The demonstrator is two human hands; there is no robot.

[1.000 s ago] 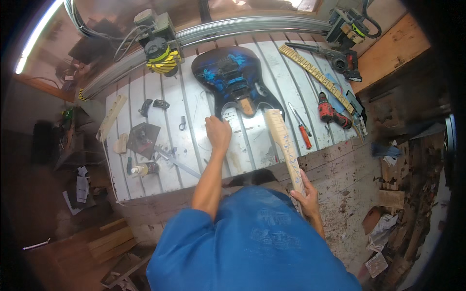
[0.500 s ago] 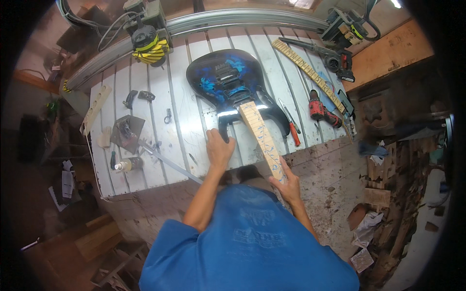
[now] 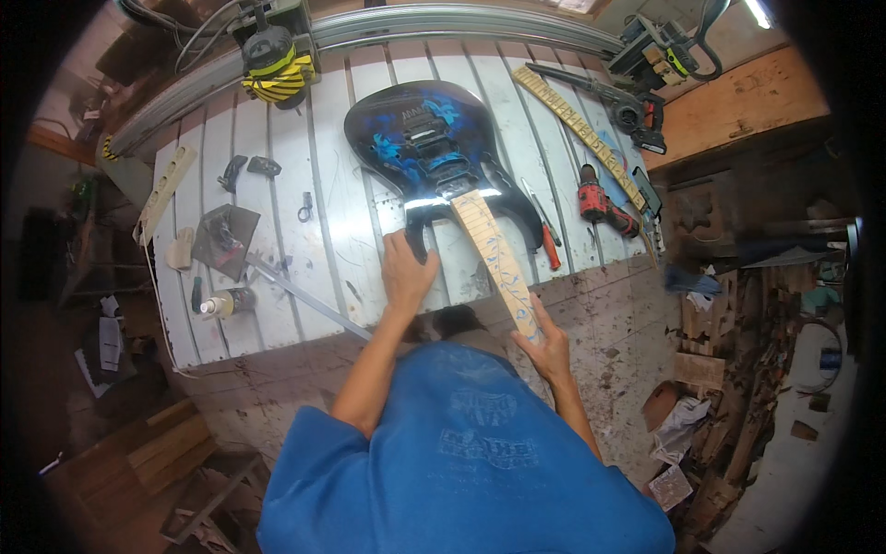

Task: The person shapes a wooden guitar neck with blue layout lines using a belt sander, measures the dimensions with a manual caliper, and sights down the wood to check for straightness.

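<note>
Guitar neck (image 3: 496, 261): your right hand (image 3: 544, 342) grips its near end; your left hand (image 3: 407, 274) pinches the guitar body (image 3: 429, 148), near left. Joint hard to see; tilting could chip edges.

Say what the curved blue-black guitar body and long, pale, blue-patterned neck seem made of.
Guitar body: perhaps wood, glossily coated; bright reflections show the gloss, opaque colour hides the core. Pale neck: likely light wood, by its tan colour; finish unclear.

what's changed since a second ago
The guitar neck moved left, from near the right horn of the guitar body to its neck pocket, held by the right hand throughout. The left hand stays at the left horn; the red drill and screwdriver lie as before.
</note>
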